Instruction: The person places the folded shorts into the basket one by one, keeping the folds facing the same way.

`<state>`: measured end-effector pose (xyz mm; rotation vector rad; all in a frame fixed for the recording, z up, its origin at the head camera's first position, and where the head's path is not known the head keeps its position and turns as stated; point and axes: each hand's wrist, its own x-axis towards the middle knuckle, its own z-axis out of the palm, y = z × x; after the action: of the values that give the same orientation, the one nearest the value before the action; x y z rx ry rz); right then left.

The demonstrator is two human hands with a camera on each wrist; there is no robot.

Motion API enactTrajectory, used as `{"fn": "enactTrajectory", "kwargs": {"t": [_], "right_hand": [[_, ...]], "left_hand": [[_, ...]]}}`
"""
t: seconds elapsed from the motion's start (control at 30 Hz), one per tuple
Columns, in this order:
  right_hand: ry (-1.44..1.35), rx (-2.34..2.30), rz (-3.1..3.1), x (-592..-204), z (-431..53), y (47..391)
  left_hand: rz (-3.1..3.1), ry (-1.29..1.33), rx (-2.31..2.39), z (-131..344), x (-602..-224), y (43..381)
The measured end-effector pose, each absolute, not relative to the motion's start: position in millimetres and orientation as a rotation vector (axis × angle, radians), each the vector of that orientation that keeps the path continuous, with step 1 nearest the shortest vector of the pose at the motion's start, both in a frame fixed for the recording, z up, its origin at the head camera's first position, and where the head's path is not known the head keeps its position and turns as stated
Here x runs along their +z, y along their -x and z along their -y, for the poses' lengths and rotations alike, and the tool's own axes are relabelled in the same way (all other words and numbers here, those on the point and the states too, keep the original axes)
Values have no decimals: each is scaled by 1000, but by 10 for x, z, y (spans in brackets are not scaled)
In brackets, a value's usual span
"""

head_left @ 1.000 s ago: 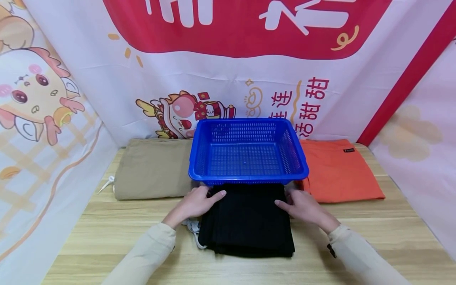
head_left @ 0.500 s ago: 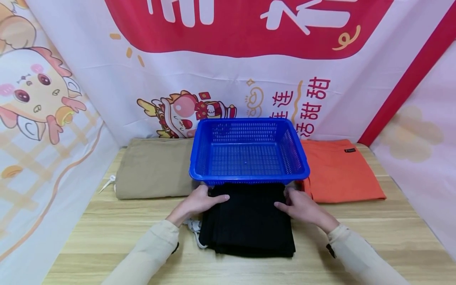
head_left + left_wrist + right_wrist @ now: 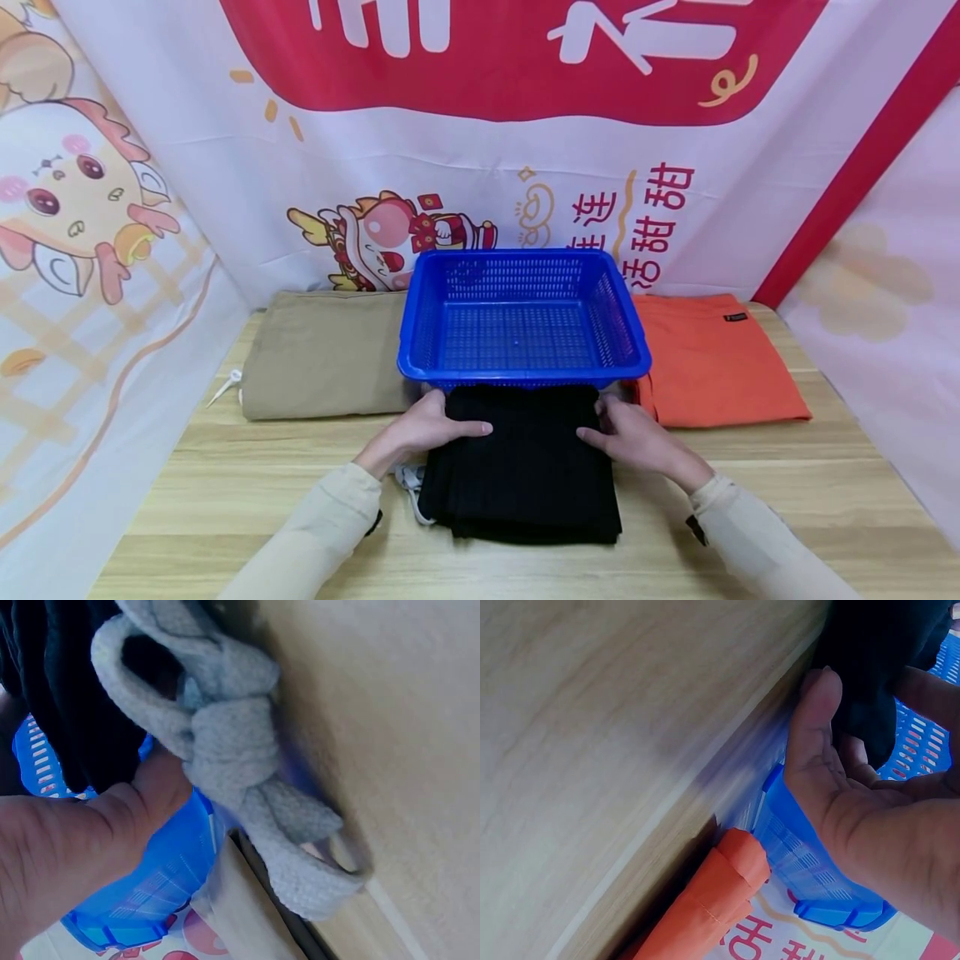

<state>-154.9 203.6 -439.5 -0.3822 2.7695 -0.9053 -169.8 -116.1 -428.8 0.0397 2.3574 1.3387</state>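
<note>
Folded black drawstring pants [image 3: 528, 475] lie on the table in front of the blue basket. My left hand [image 3: 426, 427] grips their far left corner, thumb lying across the top layer and fingers mostly hidden at the far edge. On the opposite side, my right hand [image 3: 643, 440] holds the far right corner; the right wrist view shows its fingers [image 3: 817, 701] curled round the cloth. A grey drawstring [image 3: 411, 487] sticks out at the left of the pants, and its knot [image 3: 236, 742] fills the middle of the left wrist view.
The blue basket [image 3: 523, 375] stands right behind the pants, with nothing in it. A folded khaki garment [image 3: 326, 358] with a white cord lies to its left, a folded orange garment [image 3: 716, 362] to its right. A printed cloth backdrop [image 3: 300, 167] rises behind.
My left hand has slid slightly right and nearer along the black pants, its thumb now further in over the top. My right hand and the basket stay almost where they were.
</note>
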Motion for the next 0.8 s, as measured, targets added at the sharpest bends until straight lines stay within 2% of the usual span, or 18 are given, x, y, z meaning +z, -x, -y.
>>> {"fn": "enactTrajectory", "kwargs": {"t": [0.33, 0.8], "right_hand": [[291, -1085, -2680, -4371, -2048, 1541], [188, -1191, -2495, -4361, -2071, 1546]], "left_hand": [[-2290, -124, 1479, 1147, -4295, 1703], [-2247, -319, 1408, 1137, -4204, 1625]]}}
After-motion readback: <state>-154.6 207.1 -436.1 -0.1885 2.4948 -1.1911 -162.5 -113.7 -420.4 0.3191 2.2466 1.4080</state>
